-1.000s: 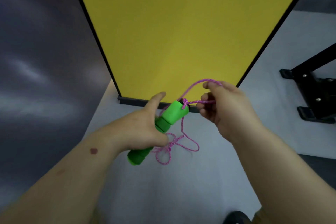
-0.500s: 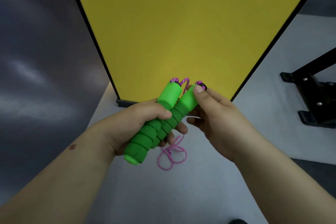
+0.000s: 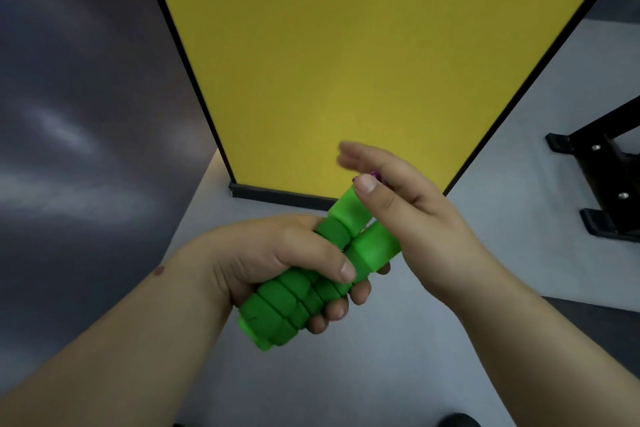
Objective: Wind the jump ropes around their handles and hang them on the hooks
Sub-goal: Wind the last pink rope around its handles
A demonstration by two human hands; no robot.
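Note:
Two ribbed green foam jump-rope handles [image 3: 304,281] lie side by side, tilted up to the right. My left hand [image 3: 277,260] grips both around their lower half, thumb across the top. My right hand [image 3: 405,198] has straight fingers, its thumb tip resting on the upper end of the handles. A small bit of pink rope [image 3: 375,176] shows at the handle tips beside the thumb; the rest of the rope is hidden. No hooks are in view.
A yellow panel [image 3: 346,45] with a black frame stands upright just ahead on the grey floor [image 3: 346,374]. A black metal stand's feet [image 3: 602,191] sit at the right. A dark wall fills the left.
The handles have been brought together into my left hand's grip. The dangling pink rope loop below is no longer visible. My right hand's fingers have straightened and lifted off the handle.

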